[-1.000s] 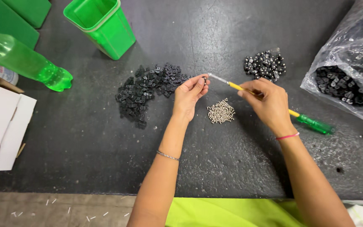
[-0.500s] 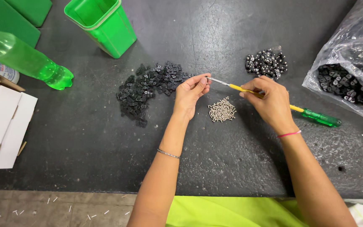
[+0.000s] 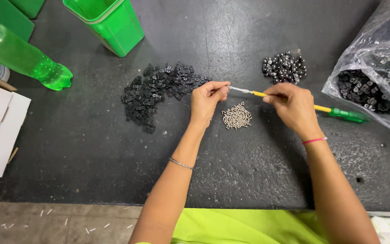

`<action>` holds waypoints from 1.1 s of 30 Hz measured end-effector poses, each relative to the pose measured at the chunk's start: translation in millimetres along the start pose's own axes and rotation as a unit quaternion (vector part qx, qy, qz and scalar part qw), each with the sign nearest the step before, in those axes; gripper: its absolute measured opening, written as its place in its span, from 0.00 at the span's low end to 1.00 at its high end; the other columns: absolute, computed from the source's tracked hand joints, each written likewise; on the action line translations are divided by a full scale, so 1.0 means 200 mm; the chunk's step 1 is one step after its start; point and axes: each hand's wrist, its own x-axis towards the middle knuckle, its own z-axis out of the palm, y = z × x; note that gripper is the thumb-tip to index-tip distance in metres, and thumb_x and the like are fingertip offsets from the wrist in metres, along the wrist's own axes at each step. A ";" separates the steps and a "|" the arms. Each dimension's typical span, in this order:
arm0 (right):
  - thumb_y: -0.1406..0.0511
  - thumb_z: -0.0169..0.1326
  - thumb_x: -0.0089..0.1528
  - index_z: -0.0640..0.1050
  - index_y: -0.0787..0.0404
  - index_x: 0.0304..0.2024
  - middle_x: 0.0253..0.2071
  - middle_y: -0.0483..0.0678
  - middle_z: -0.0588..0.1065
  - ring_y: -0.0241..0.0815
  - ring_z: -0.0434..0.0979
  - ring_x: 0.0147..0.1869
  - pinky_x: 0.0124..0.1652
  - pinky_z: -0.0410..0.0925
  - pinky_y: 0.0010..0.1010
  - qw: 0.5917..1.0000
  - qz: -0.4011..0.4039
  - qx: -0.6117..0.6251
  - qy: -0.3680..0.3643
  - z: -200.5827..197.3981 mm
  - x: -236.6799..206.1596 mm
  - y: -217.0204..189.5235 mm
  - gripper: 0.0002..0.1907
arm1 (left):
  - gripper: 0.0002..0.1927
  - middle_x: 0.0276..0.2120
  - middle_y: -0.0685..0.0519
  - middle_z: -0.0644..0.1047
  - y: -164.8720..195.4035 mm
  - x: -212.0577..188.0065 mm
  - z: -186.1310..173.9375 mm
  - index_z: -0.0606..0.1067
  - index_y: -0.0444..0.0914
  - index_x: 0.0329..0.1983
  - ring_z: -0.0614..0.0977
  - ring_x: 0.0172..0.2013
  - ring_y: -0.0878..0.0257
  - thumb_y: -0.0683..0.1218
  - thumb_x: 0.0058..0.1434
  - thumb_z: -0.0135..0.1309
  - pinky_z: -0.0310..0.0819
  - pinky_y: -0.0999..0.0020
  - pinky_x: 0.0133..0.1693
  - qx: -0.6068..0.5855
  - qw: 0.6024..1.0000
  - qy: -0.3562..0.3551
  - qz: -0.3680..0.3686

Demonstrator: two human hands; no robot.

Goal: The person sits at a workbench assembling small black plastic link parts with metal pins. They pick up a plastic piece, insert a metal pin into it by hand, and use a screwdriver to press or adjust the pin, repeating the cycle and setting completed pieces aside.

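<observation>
A clear plastic bag (image 3: pixel 380 68) of black parts is placed at the right edge; two black heaps (image 3: pixel 159 92) and one screw pile (image 3: pixel 236 116) lie on the table (image 3: pixel 91 149). One screwdriver (image 3: pixel 294 101) — yellow shaft, green handle — is clasped by the right hand (image 3: pixel 294 108); its tip is met by the pinched left hand (image 3: pixel 206 99), whose held item cannot be discerned.

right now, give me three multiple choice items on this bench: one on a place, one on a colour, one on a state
1. Where does the small pile of silver screws lie?
A. between the two hands
B. inside the green bin
C. on the white boxes

2. What colour is the screwdriver handle's end?
A. red
B. green
C. white

3. How does the plastic bottle stand?
A. upright
B. lying on its side
C. upside down in the bin

Answers:
1. A: the screws sit on the dark table between the left hand and right hand.
2. B: the end past the right hand is green, after a yellow shaft.
3. B: the bottle lies flat near the table's left edge.
</observation>
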 end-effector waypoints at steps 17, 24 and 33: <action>0.67 0.57 0.71 0.80 0.62 0.44 0.30 0.48 0.79 0.41 0.79 0.34 0.38 0.69 0.32 0.997 0.048 -0.041 -0.035 0.03 0.01 0.02 0.04 | 0.11 0.33 0.55 0.81 -0.04 0.02 0.05 0.82 0.31 0.48 0.79 0.32 0.71 0.38 0.63 0.62 0.76 0.77 0.36 -0.021 1.000 0.014 0.010; 0.63 0.61 0.59 0.77 0.63 0.37 0.33 0.48 0.76 0.41 0.78 0.34 0.37 0.70 0.31 0.998 -0.037 0.048 -0.008 0.01 0.01 0.01 0.10 | 0.11 0.34 0.55 0.82 -0.05 0.03 0.05 0.82 0.33 0.48 0.79 0.32 0.71 0.38 0.61 0.62 0.78 0.76 0.38 0.004 1.000 0.011 -0.003; 0.61 0.64 0.59 0.76 0.66 0.42 0.33 0.49 0.75 0.38 0.77 0.35 0.37 0.70 0.30 0.997 -0.071 0.006 -0.013 0.02 0.01 0.02 0.17 | 0.11 0.34 0.54 0.82 -0.07 0.04 0.04 0.82 0.33 0.48 0.80 0.32 0.71 0.38 0.62 0.61 0.79 0.76 0.37 0.006 1.000 0.008 -0.001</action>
